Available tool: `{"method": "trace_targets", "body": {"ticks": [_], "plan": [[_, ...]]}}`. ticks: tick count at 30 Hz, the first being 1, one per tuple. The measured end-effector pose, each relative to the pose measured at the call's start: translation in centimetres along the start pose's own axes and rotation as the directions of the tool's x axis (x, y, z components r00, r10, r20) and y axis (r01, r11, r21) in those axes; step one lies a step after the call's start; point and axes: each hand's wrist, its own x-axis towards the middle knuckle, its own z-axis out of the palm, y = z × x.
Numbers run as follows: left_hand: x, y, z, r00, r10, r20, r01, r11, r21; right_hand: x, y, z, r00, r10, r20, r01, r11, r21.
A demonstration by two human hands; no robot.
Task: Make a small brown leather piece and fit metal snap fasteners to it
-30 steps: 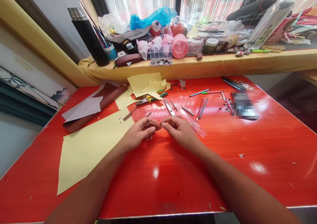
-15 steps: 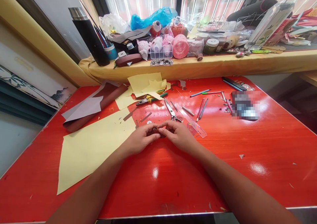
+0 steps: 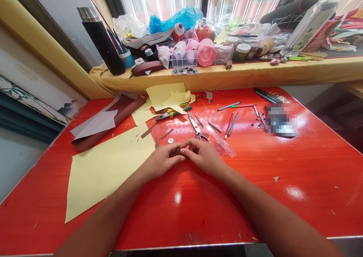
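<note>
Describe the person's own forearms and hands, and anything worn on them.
The left forearm and right forearm are bare, with no sleeves in view. The left hand and right hand are ungloved, and neither wrist shows a watch or bracelet. No markings stand out; whether a finger carries a ring is too small to tell.

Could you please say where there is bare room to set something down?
On the glossy red table, the widest patch lies between the right forearm, pixelated dark object and right edge, bearing small pale scraps; a smaller one, between both forearms. It is crowded beyond the left hand and right hand: silver scissors, clear plastic ruler, slim coloured pens, yellow paper.
</note>
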Motion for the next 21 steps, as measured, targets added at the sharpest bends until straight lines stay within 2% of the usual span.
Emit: {"method": "trace_targets", "body": {"ticks": [9, 17, 21], "plan": [[-0.03, -0.35, -0.13, 0.999, 0.030, 0.025, -0.031, 0.999, 0.034, 0.05, 0.15, 0.10, 1.000, -0.014, -0.006, 0.014, 0.999, -0.042], [-0.09, -0.06, -0.14, 0.999, 0.047, 0.002, -0.047, 0.997, 0.055, 0.11, 0.05, 0.03, 1.000, -0.013, 0.005, 0.013, 0.997, 0.079], [-0.01, 0.05, -0.20, 0.998, 0.056, -0.005, -0.056, 0.998, -0.008, 0.20, -0.48, -0.67, 0.999, 0.018, -0.035, -0.012, 0.988, 0.153]]}}
